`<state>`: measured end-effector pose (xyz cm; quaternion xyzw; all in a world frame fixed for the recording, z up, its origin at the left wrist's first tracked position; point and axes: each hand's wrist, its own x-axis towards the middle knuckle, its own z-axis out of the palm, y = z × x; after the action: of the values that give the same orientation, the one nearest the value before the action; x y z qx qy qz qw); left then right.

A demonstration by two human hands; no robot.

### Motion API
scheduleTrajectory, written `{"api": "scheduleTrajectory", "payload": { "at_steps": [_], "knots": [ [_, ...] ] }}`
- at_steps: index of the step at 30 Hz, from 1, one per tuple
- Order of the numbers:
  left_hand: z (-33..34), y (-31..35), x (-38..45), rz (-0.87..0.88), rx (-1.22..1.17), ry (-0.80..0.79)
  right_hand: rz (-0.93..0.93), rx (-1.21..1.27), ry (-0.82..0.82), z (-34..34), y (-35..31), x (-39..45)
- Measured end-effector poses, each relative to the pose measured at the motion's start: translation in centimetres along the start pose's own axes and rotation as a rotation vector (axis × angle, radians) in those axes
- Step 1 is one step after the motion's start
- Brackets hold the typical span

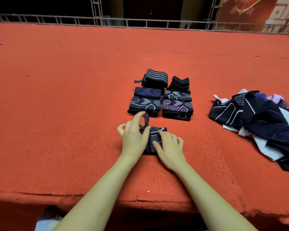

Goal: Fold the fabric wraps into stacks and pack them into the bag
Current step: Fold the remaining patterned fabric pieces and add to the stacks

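Pressing the folded wrap (154, 139) flat on the near table (57, 114), the right hand (169, 145) lies open while the left hand (133, 132) pinches its loop (146, 119); finished stacks (160, 99) wait just beyond

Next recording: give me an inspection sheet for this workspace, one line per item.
Surface: red felt-covered table, front edge frayed.
Job's things: folded wraps in stacks, two columns; one wrap being folded under both hands; unfolded pile at right. No bag seen.
Clutter: loose thread on the felt.
Grips: left hand pinches the wrap's loop; right hand presses flat on the wrap.
Cables: nothing seen.
Surroundings: metal railing beyond the table, red patterned banner at top right.
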<state>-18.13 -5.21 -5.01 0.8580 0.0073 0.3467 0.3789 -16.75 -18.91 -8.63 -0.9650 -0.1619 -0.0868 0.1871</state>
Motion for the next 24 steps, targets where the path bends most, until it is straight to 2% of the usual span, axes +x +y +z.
{"api": "scheduleTrajectory", "payload": {
  "at_steps": [2, 3, 5, 6, 7, 9, 11, 12, 15, 17, 19, 24],
  "knots": [
    [0.9, 1.6, 0.3, -0.112, -0.29, -0.098, 0.053, 0.272, 0.049, -0.2, 0.2, 0.0],
    [1.4, 2.1, 0.3, -0.114, -0.351, -0.192, 0.079, 0.406, 0.098, -0.4, 0.2, -0.1],
    [2.2, 2.6, -0.3, -0.081, -0.355, -0.455, 0.155, 0.624, 0.254, -0.7, 0.1, -0.5],
    [2.5, 2.6, -0.7, -0.05, -0.334, -0.538, 0.21, 0.696, 0.329, -1.0, 0.3, -0.7],
    [2.7, 2.3, -1.0, -0.015, -0.311, -0.546, 0.264, 0.734, 0.385, -1.2, 0.4, -0.8],
    [3.1, 1.3, -1.4, 0.046, -0.249, -0.461, 0.328, 0.717, 0.436, -1.2, 0.6, -0.9],
    [3.2, 0.4, -1.3, 0.08, -0.061, -0.464, 0.33, 0.649, 0.429, -1.0, 0.7, -0.9],
    [3.1, 0.2, -1.2, 0.073, 0.078, -0.516, 0.316, 0.606, 0.41, -0.8, 0.8, -0.9],
    [2.7, -0.3, -1.0, 0.046, 0.431, -0.822, 0.282, 0.489, 0.368, -0.6, 0.8, -0.9],
    [2.4, -0.3, -0.4, 0.102, 0.506, -0.945, 0.277, 0.408, 0.345, -0.4, 1.1, -0.9],
    [1.8, -0.5, 0.2, 0.148, 0.547, -0.992, 0.263, 0.298, 0.316, -0.1, 0.9, -0.9],
    [1.6, -1.1, 0.5, 0.156, 0.542, -1.015, 0.307, 0.124, 0.212, 0.1, 0.8, -1.2]
  ]
}}
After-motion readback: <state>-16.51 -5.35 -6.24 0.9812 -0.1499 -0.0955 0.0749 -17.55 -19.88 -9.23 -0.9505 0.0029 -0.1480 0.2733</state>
